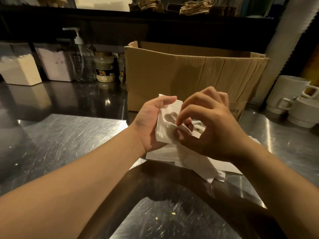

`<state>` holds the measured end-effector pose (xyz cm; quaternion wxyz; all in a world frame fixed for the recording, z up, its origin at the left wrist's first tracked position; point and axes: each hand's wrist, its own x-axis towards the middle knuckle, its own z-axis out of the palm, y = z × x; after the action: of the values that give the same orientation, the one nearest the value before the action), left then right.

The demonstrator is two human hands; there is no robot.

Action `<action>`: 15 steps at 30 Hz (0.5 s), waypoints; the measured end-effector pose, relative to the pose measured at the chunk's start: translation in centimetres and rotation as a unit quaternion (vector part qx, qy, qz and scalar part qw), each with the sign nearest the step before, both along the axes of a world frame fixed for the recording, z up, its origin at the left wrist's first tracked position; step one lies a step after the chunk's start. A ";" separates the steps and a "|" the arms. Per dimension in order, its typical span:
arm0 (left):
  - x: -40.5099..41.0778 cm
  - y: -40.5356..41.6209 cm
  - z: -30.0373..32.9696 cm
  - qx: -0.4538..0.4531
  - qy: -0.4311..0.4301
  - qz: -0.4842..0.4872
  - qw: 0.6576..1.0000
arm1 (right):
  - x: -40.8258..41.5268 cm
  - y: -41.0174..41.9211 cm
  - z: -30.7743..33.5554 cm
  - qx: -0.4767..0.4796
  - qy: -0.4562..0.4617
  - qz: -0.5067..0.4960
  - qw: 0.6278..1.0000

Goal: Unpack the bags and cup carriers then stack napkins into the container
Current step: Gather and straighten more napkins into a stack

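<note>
A bunch of napkins (165,125) is held by the left hand (151,123) and pinched by the right hand (212,128) above the table's (69,135) middle.

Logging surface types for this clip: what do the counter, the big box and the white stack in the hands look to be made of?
Counter: probably stainless steel, brushed; it shows fine scratches and bright reflections. Box: brown corrugated cardboard, matte, creased, with a torn rim. Napkin stack, held in the left hand and picked at by the right hand: thin, soft white paper with layered edges.

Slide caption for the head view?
Both hands, left hand and right hand, grip a napkin stack before a cardboard box.
</note>
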<state>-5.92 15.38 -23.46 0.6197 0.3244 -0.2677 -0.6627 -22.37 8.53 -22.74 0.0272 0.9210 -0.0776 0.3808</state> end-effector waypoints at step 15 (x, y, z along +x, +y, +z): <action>0.0 0.3 0.0 -0.022 -0.040 -0.018 0.999 | 0.1 0.6 0.6 0.235 0.141 -0.021 0.962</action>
<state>-5.93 15.68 -23.44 0.6033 0.3322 -0.3131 -0.6539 -22.28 9.14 -22.18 -0.1716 0.9439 -0.1793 0.2179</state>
